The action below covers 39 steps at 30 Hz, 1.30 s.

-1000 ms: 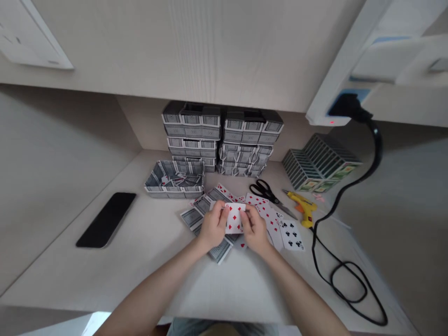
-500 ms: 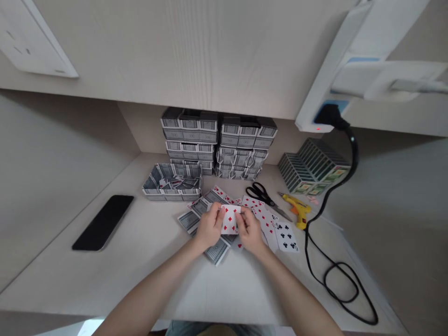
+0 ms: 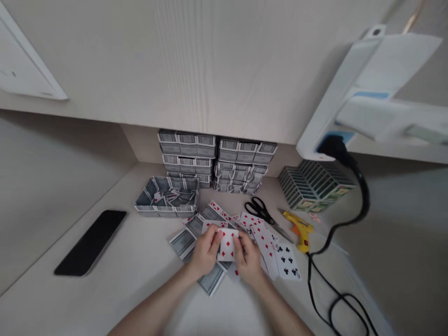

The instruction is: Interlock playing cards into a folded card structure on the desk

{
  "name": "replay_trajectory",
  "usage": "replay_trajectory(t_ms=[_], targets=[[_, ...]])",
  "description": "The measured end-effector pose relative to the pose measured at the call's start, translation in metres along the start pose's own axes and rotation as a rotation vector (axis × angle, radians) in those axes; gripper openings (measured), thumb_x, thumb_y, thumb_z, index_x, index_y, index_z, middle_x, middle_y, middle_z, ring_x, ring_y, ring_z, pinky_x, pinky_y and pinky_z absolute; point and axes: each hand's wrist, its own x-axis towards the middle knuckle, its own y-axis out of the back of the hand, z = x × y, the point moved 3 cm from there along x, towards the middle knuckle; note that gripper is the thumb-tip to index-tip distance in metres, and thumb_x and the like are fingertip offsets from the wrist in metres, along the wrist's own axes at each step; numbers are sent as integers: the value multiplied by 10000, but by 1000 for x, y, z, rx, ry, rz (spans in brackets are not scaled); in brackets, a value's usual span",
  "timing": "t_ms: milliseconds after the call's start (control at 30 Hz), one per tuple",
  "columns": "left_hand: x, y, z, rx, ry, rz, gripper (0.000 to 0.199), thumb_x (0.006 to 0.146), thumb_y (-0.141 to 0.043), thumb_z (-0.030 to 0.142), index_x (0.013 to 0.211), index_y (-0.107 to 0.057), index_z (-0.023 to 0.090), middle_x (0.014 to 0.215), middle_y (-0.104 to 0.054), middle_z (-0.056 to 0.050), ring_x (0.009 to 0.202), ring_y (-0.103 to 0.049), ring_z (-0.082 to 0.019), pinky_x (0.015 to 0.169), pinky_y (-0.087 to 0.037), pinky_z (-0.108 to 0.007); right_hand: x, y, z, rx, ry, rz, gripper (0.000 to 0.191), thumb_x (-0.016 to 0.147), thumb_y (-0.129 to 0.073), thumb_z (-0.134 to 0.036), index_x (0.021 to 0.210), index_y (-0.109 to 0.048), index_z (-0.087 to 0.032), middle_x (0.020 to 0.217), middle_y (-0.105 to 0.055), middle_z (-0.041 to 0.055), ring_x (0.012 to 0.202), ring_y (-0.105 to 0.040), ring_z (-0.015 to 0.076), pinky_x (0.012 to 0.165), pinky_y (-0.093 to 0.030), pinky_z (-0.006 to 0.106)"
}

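Between my two hands is a playing card (image 3: 227,245) with red diamonds facing up. My left hand (image 3: 206,250) pinches its left edge with thumb and fingers. At its right edge my right hand (image 3: 248,257) grips it the same way. Under and around the hands lie loose playing cards, some with grey patterned backs (image 3: 211,281) up, others face up, among them a card of clubs (image 3: 287,261) at the right. Part of the pile is hidden by my hands.
An open box made of cards (image 3: 167,214), holding folded card pieces, stands back left. Stacked card boxes (image 3: 241,151) are behind. Black-handled scissors (image 3: 259,207), a yellow glue gun (image 3: 299,226) with a black cord, and small boxes (image 3: 311,186) sit right. A phone (image 3: 91,242) lies left.
The whole view has tilted up, so everything sits lower in the picture. Both hands keep hold of the diamond card, and another red face-up card shows behind my left hand.
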Motion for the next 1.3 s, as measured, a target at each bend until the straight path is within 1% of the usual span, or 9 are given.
replay_trajectory(t_ms=[67, 167, 233, 300, 500, 767, 833, 967, 1300], targets=[[-3, -1, -1, -44, 11, -16, 212, 878, -329, 343, 729, -387, 204, 539, -425, 49, 495, -424, -114, 504, -324, -232, -3, 1, -1, -20, 15, 53, 171, 866, -394, -256, 950, -527, -189, 750, -640, 47, 635, -594, 159, 574, -467, 265], [-9, -1, -1, -72, 6, -9, 209, 875, -333, 334, 723, -397, 205, 534, -420, 47, 485, -406, -114, 504, -326, -236, -9, 1, -1, -22, 55, 17, 186, 852, -409, -215, 994, -529, -202, 835, -664, 74, 747, -625, 193, 652, -493, 303], [-12, -1, 0, -57, -6, 20, 214, 873, -333, 327, 718, -416, 205, 562, -459, 28, 513, -428, -122, 520, -337, -242, -14, 2, -1, -37, 79, 67, 190, 842, -419, -204, 990, -539, -214, 833, -671, 78, 736, -634, 206, 641, -497, 315], [-15, -1, 0, -32, -26, 23, 223, 872, -326, 323, 710, -425, 206, 574, -478, 18, 529, -445, -127, 534, -345, -247, -17, 1, 2, -31, 82, 55, 203, 834, -433, -196, 999, -547, -223, 843, -678, 77, 741, -642, 211, 641, -501, 316], [-14, -4, -4, 15, -13, -27, 220, 869, -328, 323, 703, -414, 209, 535, -449, 31, 500, -436, -125, 516, -333, -244, -15, -1, 4, 26, -12, 82, 161, 835, -434, -208, 932, -562, -206, 729, -662, 49, 620, -618, 176, 570, -482, 279], [-4, -10, -8, -6, 6, 60, 226, 852, -380, 378, 755, -461, 190, 568, -459, 42, 529, -449, -114, 514, -347, -220, -3, -3, 12, 159, -132, 37, 241, 839, -431, -326, 921, -573, -148, 619, -587, 8, 509, -495, 122, 486, -408, 232], [-2, -10, -8, -13, 7, 93, 233, 853, -376, 374, 791, -493, 182, 597, -495, 31, 544, -457, -116, 522, -360, -223, 0, -3, 18, 209, -165, 79, 272, 824, -447, -342, 938, -589, -140, 674, -617, 24, 548, -520, 127, 517, -425, 238], [-1, -9, -7, 52, -35, 43, 256, 867, -351, 369, 879, -520, 177, 701, -571, -4, 626, -510, -135, 589, -398, -245, 4, -2, 22, 268, -163, 87, 289, 800, -473, -352, 917, -621, -133, 778, -658, 58, 650, -570, 152, 596, -460, 267], [-3, -4, -9, 118, -5, 4, 279, 875, -331, 382, 896, -521, 179, 696, -589, -8, 619, -541, -139, 566, -396, -238, -4, -3, 18, 281, -218, 41, 288, 808, -470, -362, 908, -609, -130, 709, -640, 38, 579, -537, 132, 540, -438, 241]])
